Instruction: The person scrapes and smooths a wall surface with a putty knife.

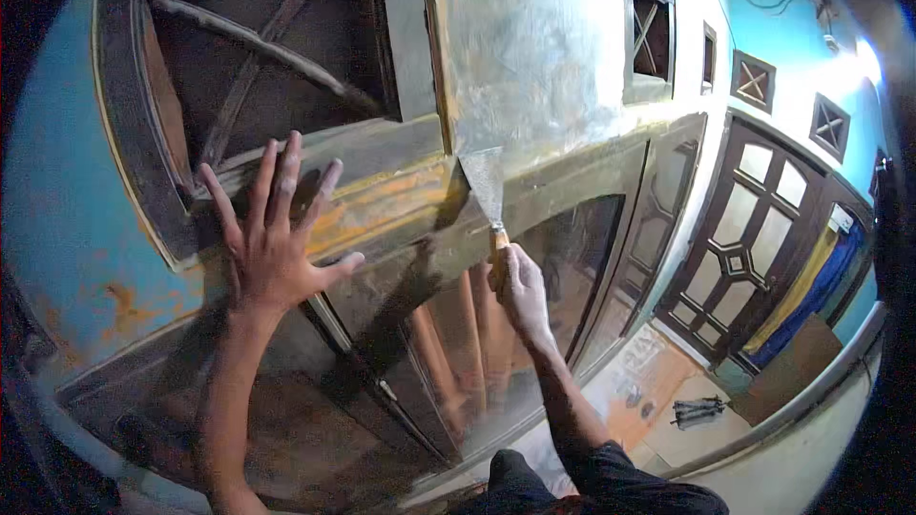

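Note:
My left hand [277,253] has its fingers spread and lies against the wooden frame [391,195] beneath a square vent opening [262,48] with crossed bars. My right hand [523,294] is wrapped round the wooden handle of a putty knife [488,191]. Its wide metal blade points upward, near the corner where the frame meets the grey, patchy wall [539,48]; whether the edge presses on the surface I cannot tell. Orange and yellow patches show on the frame between my hands. Behind my right hand are glass panes with an orange-brown curtain [482,334].
Further right stands a dark door [739,240] with pale panes. Blue and yellow cloths [811,277] hang beside it. A curved rail [797,424] runs along the lower right. A dark object [698,411] lies on the floor. A bright lamp [867,62] glows at upper right.

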